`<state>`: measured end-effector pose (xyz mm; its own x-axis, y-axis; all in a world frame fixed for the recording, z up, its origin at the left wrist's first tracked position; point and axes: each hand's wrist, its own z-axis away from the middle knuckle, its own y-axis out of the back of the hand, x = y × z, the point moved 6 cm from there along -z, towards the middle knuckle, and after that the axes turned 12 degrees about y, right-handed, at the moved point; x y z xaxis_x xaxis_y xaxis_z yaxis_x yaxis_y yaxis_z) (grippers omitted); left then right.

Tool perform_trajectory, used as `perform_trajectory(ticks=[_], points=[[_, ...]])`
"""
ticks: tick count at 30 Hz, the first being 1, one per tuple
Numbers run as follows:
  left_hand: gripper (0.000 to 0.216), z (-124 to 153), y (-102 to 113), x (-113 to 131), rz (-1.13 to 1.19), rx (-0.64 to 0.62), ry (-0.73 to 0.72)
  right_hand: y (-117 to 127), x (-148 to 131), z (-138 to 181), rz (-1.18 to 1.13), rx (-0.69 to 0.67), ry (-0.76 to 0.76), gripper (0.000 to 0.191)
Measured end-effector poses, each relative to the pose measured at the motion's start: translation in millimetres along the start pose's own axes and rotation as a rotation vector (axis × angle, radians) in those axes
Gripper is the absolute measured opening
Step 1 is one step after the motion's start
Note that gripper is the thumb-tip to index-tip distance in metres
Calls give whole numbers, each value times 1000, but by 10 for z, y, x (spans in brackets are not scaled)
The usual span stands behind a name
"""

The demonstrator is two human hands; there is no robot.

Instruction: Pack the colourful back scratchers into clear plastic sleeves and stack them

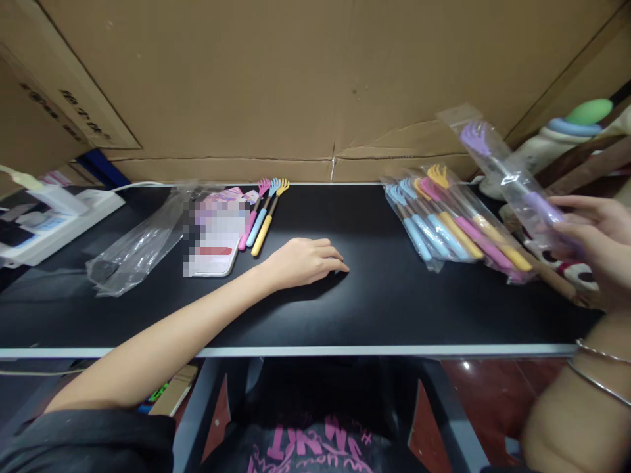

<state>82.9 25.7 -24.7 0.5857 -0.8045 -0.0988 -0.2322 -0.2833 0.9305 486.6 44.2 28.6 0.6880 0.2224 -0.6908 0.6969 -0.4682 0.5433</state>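
Note:
My right hand (599,233) is closed round the handle end of a purple back scratcher (513,174) in a clear plastic sleeve, lifted at the right with its claw end up and to the left. Below it, several bagged back scratchers (451,223) in blue, yellow and pink lie side by side on the black table. My left hand (308,263) rests on the table with fingers loosely bent and apart, holding nothing. To its left are three unwrapped back scratchers (263,217), pink, blue and yellow.
A phone (217,243) lies left of the unwrapped scratchers, beside empty clear plastic sleeves (142,243). A white power strip (64,220) with a plug sits at the far left. Cardboard (296,85) walls the back. A white and green object (552,138) stands at the right.

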Motion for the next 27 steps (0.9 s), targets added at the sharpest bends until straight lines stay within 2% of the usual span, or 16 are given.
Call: perform_trajectory(ticks=[5,10,12,16,20,24,27], points=[[28,-6,1,-1,11,-11,8,-108,35,43,139,-69,-115,52],[28,-9,6,-5,28,-10,14,-154,145,9,185,-175,-128,43],[29,-10,1,-11,30,-16,24,-165,204,-16,219,-231,-98,45],[29,-12,-8,-21,37,-22,43,-189,282,-63,281,-282,58,52],[29,-8,-10,-20,44,-23,43,-227,377,-72,318,-323,113,63],[30,-3,-8,-14,30,-34,41,-278,444,-74,329,-379,105,58],[31,-3,-8,-11,28,-51,46,-325,422,-85,274,-410,157,55]])
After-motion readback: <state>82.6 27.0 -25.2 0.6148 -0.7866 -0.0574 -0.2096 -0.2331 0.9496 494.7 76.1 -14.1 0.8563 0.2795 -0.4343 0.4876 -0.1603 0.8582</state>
